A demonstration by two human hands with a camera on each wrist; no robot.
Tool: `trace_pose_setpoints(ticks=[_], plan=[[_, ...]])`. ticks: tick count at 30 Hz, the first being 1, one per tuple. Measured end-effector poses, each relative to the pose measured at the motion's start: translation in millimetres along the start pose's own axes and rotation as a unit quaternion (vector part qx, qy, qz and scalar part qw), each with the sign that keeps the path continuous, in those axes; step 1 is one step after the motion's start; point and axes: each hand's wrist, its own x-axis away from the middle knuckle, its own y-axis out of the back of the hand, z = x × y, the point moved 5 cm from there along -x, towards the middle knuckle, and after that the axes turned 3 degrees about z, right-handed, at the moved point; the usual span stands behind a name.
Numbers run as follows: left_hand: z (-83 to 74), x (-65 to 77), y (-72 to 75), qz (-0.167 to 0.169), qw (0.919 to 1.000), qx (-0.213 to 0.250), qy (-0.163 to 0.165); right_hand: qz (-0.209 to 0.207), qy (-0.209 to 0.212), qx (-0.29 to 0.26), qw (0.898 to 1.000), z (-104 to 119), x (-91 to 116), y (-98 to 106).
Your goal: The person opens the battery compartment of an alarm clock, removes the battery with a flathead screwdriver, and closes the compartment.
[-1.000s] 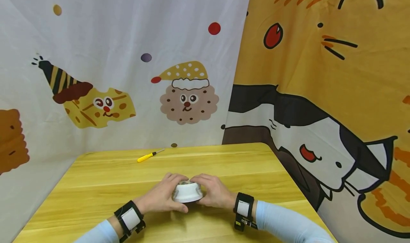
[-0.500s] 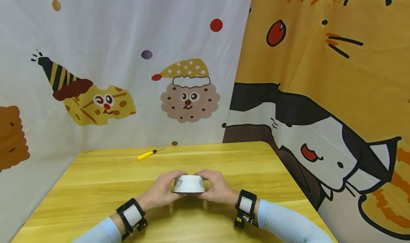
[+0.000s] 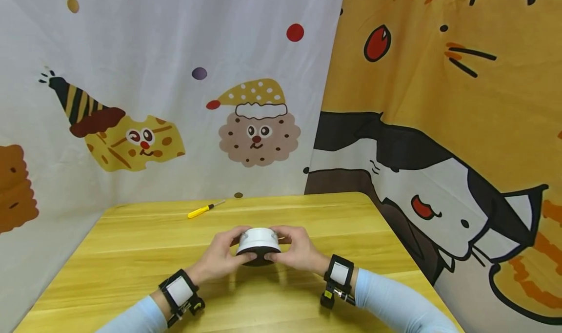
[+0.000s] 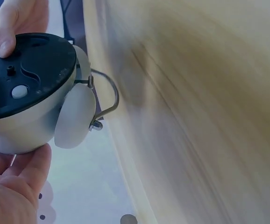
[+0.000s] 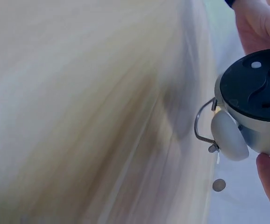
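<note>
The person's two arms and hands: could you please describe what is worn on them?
The left hand and right hand have no gloves. The left sleeve and right sleeve are plain pale blue. Each wrist wears a black strap with a whitish rectangular patch and a small black device beside it; the right one carries a yellow mark.

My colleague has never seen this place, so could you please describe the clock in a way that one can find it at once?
Find the table, then the left hand and right hand above it; they hold the clock between them. Unlike the slim yellow-handled screwdriver lying farther back, it is round and white, with a black back and bent metal handle.
</note>
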Motion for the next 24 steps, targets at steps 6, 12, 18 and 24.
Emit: trace_pose_setpoints(ticks=[6,12,18,24], plan=[[0.2,-1.9,0.0,-0.008,0.9989,0.036,0.029,-0.017,-0.035,-0.045,0.998,-2.8,-2.4,1.4],[-0.5,-4.7,1.0,-0.029,0.9966,0.057,0.052,-0.02,-0.064,-0.089,0.994,-4.8,-4.8,2.5],[0.7,-7.9,-0.6,-0.046,0.9917,0.075,0.095,-0.027,-0.106,-0.117,0.987,-7.0,-7.2,4.1],[3.7,-9.4,-3.0,-0.056,0.987,0.069,0.134,-0.031,-0.151,-0.157,0.976,-11.5,-6.6,4.2]])
